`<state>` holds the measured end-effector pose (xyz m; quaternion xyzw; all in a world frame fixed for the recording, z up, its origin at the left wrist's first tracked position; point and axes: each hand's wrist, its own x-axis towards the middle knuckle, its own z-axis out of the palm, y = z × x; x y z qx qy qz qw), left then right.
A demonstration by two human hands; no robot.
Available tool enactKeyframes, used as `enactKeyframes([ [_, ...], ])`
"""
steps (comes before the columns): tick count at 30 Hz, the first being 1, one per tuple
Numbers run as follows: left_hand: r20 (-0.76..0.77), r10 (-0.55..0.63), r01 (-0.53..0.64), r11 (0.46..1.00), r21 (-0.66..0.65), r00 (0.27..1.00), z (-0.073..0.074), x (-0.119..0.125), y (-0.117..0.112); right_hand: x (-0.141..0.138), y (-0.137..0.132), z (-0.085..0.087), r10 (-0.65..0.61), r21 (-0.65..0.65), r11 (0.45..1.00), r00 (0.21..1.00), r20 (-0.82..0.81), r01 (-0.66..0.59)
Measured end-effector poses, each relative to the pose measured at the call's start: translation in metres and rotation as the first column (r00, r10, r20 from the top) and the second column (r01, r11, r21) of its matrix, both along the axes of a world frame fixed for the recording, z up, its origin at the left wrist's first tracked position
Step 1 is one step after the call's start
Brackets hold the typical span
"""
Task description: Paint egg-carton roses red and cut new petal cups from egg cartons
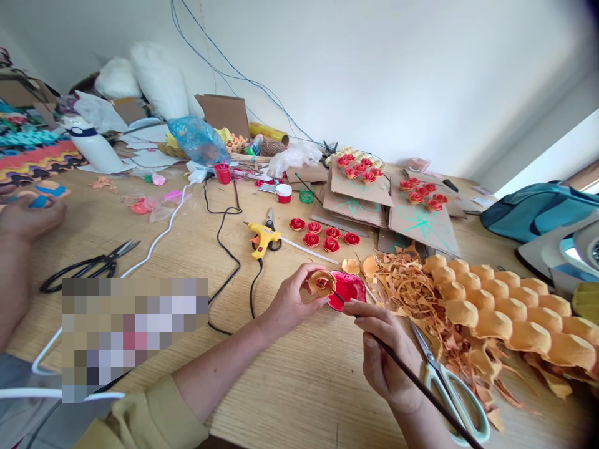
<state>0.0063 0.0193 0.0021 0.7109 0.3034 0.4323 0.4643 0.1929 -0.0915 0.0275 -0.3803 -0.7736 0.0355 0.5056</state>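
My left hand (pixel 292 302) is closed around a small orange paper rose (pixel 321 284) with red paint at its centre, held just above the table. My right hand (pixel 381 355) grips a thin dark paintbrush (pixel 412 377) whose tip reaches the rose, over a red dish of paint (pixel 349 289). Several finished red roses (pixel 322 234) lie on the table beyond, and more sit on cardboard sheets (pixel 360 187) further back.
An orange egg tray (pixel 505 312) and cut scraps (pixel 407 287) lie at right, with white-handled scissors (pixel 449 386) beside my right hand. A yellow glue gun (pixel 262 238), black scissors (pixel 88 267) and cables lie at centre-left. Another person's hand (pixel 28 218) rests at far left.
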Motion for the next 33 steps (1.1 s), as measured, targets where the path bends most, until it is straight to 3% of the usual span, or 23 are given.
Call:
enactKeyframes([
  [8, -0.067, 0.043, -0.036, 0.995, 0.093, 0.997, 0.0039, 0.0006, -0.0041, -0.0063, 0.0043, 0.0010, -0.060, -0.015, 0.998, 0.997, 0.044, 0.061],
  [13, -0.054, 0.008, -0.005, 0.999, 0.053, 0.999, 0.0043, 0.0005, -0.0045, -0.0049, 0.0048, -0.0005, -0.032, -0.049, 0.998, 0.999, 0.016, 0.033],
  [23, -0.009, -0.011, 0.011, 1.000, -0.013, 1.000, 0.0034, -0.0005, -0.0014, -0.0023, -0.0012, 0.0008, 0.076, 0.028, 0.997, 0.994, 0.084, -0.078],
  [33, -0.025, -0.007, 0.007, 1.000, 0.011, 1.000, 0.0049, -0.0005, -0.0036, -0.0029, 0.0006, -0.0038, -0.038, -0.007, 0.999, 0.999, 0.039, 0.038],
])
